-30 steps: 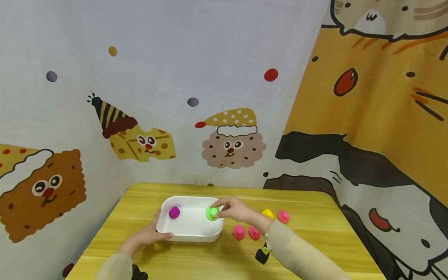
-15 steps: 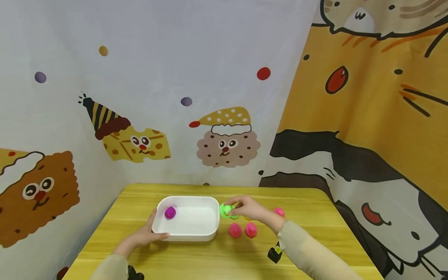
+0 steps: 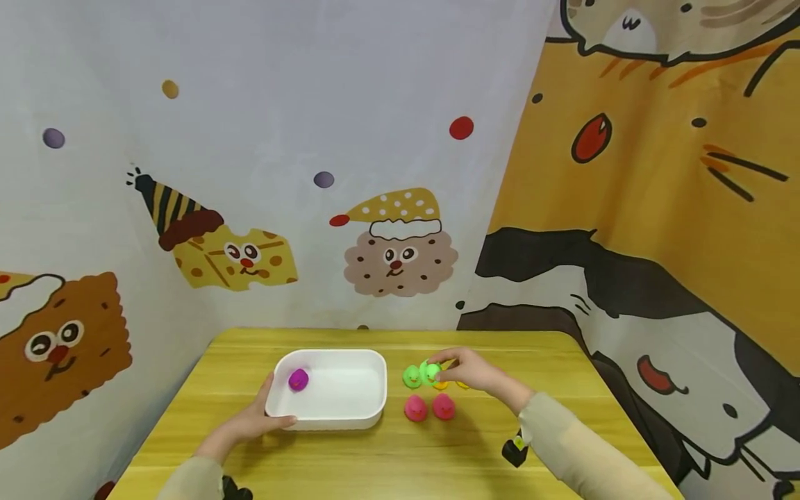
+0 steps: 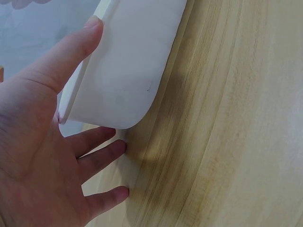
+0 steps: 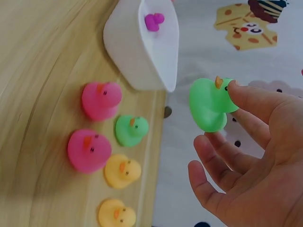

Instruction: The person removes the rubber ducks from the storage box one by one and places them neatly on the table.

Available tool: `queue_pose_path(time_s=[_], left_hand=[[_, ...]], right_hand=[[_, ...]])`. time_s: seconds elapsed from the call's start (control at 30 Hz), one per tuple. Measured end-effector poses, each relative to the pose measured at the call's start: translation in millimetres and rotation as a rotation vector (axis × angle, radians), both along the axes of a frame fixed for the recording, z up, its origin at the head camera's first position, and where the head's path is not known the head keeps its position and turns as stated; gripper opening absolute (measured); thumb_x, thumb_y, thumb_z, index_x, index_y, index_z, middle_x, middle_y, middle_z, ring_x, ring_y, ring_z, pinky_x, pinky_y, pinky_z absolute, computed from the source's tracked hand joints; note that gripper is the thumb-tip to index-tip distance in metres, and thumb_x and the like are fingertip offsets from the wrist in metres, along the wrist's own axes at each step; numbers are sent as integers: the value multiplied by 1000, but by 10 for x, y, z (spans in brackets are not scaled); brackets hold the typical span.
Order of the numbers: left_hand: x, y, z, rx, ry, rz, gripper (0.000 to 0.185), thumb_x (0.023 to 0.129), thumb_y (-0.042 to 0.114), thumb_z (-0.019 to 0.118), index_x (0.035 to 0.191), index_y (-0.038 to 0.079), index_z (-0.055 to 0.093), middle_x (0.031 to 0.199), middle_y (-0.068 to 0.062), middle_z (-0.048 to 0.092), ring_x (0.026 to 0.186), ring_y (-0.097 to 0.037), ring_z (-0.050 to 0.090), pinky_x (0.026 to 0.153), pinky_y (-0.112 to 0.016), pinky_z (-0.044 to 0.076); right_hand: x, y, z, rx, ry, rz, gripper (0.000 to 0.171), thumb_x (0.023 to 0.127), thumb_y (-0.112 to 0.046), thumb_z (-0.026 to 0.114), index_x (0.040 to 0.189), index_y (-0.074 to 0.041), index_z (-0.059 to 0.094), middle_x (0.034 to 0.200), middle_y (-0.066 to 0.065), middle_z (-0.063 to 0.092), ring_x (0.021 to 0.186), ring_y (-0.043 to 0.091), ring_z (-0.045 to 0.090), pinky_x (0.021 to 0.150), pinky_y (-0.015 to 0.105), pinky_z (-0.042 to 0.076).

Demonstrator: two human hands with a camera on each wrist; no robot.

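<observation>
A white plastic tub (image 3: pixel 350 394) sits on the wooden table with a purple rubber duck (image 3: pixel 298 379) inside at its left. My left hand (image 3: pixel 250 419) holds the tub's near left corner, thumb along the near side and fingers at the end wall. My right hand (image 3: pixel 471 371) pinches a green rubber duck (image 5: pixel 208 106) by its head between thumb and fingers, above the table right of the tub. Below it stand another green duck (image 5: pixel 131 130), two pink ducks (image 5: pixel 102 100) and two yellow ducks (image 5: pixel 123 171). In the head view the right hand mostly covers the yellow ones.
The wooden table (image 3: pixel 387 465) ends at a cloth backdrop (image 3: pixel 269 139) printed with cartoon figures, close behind and at the sides. A black wrist device (image 3: pixel 515 450) hangs under the right sleeve (image 3: pixel 575 444).
My right hand has carried the green duck from over the tub's right end to the right, past the standing green duck. The left hand stays at the tub; the view shifts slightly.
</observation>
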State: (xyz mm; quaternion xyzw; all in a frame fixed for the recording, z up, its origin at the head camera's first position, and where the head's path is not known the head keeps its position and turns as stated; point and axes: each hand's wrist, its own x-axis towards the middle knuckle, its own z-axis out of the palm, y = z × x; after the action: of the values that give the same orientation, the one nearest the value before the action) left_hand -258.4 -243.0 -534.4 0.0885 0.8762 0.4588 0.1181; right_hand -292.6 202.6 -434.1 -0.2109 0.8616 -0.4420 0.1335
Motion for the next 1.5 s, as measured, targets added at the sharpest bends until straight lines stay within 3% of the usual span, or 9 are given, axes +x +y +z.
queue_pose_path(time_s=[0.2, 0.3, 0.43, 0.67, 0.97, 1.1, 1.37, 1.5], left_hand=[[-40, -60, -92, 4, -33, 26, 116, 69, 43, 70, 138, 8, -17, 140, -31, -1, 124, -48, 14, 99, -57, 11], [-44, -56, -108, 11, -13, 18, 116, 69, 41, 71, 138, 5, -15, 140, -32, -2, 123, -48, 14, 98, -58, 11], [-36, -33, -87, 13, -7, 12, 116, 69, 41, 71, 138, 5, -15, 140, -31, -4, 124, -48, 14, 99, -58, 11], [-14, -5, -21, 31, 9, -3, 114, 71, 38, 70, 137, 2, -17, 139, -34, -4, 122, -50, 14, 98, -58, 10], [7, 2, 9, -12, 24, -23, 112, 75, 37, 67, 135, 1, -19, 135, -39, -2, 118, -55, 17, 94, -62, 14], [-6, 7, 2, -6, 14, -12, 112, 74, 37, 68, 136, 1, -18, 137, -37, -2, 120, -52, 16, 96, -60, 13], [15, 12, 23, -20, 1, 0, 112, 74, 37, 68, 136, 1, -19, 137, -37, -1, 120, -52, 17, 96, -59, 15], [11, 15, 27, -7, -15, 7, 112, 74, 36, 69, 137, 3, -18, 137, -36, -2, 121, -51, 16, 97, -58, 14]], right_hand=[[128, 63, 144, 13, 58, -6, 30, 80, -12, 64, 108, -4, 61, 107, 13, 58, 75, 17, 57, 61, 31, 49], [160, 113, 167, 8, 72, 7, 29, 79, -7, 63, 107, 1, 60, 107, 18, 58, 77, 21, 56, 62, 33, 50], [114, 222, 46, 11, 51, -1, 29, 79, -6, 63, 107, 1, 61, 106, 17, 59, 78, 21, 57, 65, 33, 51], [-13, 409, -204, 64, 30, -18, 27, 79, -15, 65, 105, -10, 64, 105, 5, 61, 85, 20, 54, 68, 32, 48], [-61, 575, -370, 85, 31, -43, 29, 77, -16, 67, 105, -9, 64, 107, 7, 60, 91, 24, 53, 70, 32, 47], [-73, 633, -455, 103, 33, -64, 31, 75, -15, 68, 105, -7, 64, 108, 9, 59, 98, 31, 50, 74, 36, 46], [-65, 725, -620, 122, 43, -34, 30, 74, -10, 68, 103, -5, 64, 105, 9, 61, 102, 33, 49, 82, 47, 42], [-73, 769, -709, 146, 22, -58, 29, 74, -14, 69, 102, -8, 64, 106, 8, 59, 105, 32, 47, 85, 50, 40]])
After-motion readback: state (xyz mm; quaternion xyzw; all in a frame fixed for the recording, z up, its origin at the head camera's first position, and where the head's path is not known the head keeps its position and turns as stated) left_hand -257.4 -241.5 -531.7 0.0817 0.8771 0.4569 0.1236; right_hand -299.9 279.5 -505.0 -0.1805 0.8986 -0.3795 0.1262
